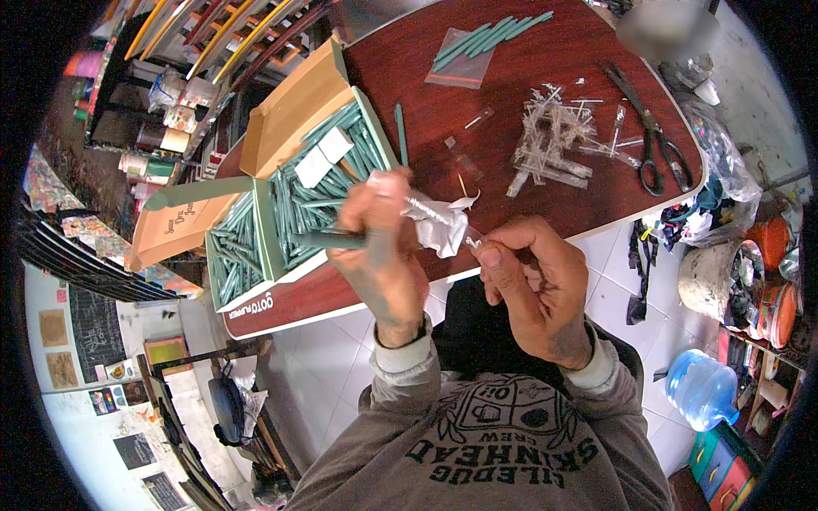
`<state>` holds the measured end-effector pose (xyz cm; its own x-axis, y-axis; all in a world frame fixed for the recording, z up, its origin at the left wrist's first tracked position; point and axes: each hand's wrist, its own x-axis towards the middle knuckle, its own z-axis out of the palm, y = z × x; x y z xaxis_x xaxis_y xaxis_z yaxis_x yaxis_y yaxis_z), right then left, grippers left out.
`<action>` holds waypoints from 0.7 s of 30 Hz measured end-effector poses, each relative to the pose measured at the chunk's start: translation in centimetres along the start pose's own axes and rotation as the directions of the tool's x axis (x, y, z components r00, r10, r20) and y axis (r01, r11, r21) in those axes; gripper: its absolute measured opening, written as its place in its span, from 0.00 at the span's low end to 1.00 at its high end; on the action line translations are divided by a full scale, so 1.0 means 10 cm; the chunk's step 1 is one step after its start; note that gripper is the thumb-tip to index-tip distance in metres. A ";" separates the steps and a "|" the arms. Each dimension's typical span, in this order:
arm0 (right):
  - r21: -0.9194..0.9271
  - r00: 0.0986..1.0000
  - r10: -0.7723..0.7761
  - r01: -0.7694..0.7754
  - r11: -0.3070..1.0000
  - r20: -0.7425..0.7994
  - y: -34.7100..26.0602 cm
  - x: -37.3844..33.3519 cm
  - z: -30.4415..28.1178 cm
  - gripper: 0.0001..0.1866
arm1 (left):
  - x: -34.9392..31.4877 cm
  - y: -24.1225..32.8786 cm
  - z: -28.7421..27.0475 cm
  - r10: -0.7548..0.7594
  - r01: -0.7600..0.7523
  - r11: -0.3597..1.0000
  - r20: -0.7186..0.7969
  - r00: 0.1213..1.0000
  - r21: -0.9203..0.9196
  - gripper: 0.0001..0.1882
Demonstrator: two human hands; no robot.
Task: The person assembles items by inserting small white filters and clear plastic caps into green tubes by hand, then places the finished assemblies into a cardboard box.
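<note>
My left hand [379, 251], smeared by motion, is closed in front of the green box. A dark green pen-like stick [328, 241] juts out from its left side, held in the curled fingers. My right hand [537, 289] pinches a small clear plastic strip [474, 242] between thumb and fingers. Behind the gap between the hands lies a crumpled white paper [441, 228]. The open box [274, 230], split in two compartments, is full of similar green sticks [311, 200], with a white paper slip [324, 157] on top. One loose green stick [400, 134] lies beside it.
On the dark red table [392, 51] are a clear bag [460, 64] with several green sticks, a heap of clear plastic strips [554, 136] and black scissors [649, 136]. A blue water jug [703, 389] lies on the floor at right. Shelves with jars [175, 128] stand at left.
</note>
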<state>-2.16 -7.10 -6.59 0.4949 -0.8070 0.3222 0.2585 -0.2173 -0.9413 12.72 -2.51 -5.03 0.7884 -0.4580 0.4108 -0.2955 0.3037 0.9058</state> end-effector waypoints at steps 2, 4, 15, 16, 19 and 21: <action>-0.217 0.973 -0.224 0.230 0.949 0.052 0.06 0.03 -0.12 0.05 | 0.20 0.14 -0.02 -0.227 0.147 0.923 -0.194 0.954 -0.355 0.17; -0.448 0.895 -0.426 0.436 0.780 0.129 0.14 0.04 -0.33 0.06 | 0.41 0.25 -0.31 -0.228 0.164 0.836 -0.061 0.972 -0.523 0.25; -0.359 0.685 -0.529 0.720 0.594 0.500 -0.02 0.13 -0.50 0.18 | 0.09 0.31 -0.45 -0.399 0.554 0.828 0.790 0.466 0.091 0.10; -0.365 0.706 -0.516 0.700 0.614 0.486 -0.01 0.11 -0.49 0.19 | 0.07 0.33 -0.45 -0.450 0.550 0.824 0.744 0.493 0.133 0.09; -0.194 0.853 -0.438 0.498 0.845 0.283 0.07 0.12 -0.33 0.19 | -0.08 0.40 -0.43 -0.435 0.465 0.878 0.589 0.681 0.112 0.07; 0.129 0.953 -0.224 0.201 0.971 0.203 0.10 0.09 -0.23 0.17 | -0.15 0.43 -0.40 -0.396 0.403 0.910 0.511 0.763 0.102 0.06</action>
<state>-3.35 -9.25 -7.46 0.5823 -0.6089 0.5387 0.4576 -0.3021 -0.8362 12.38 2.82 -2.14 0.4433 -0.8963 0.0085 -0.0062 0.0064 1.0000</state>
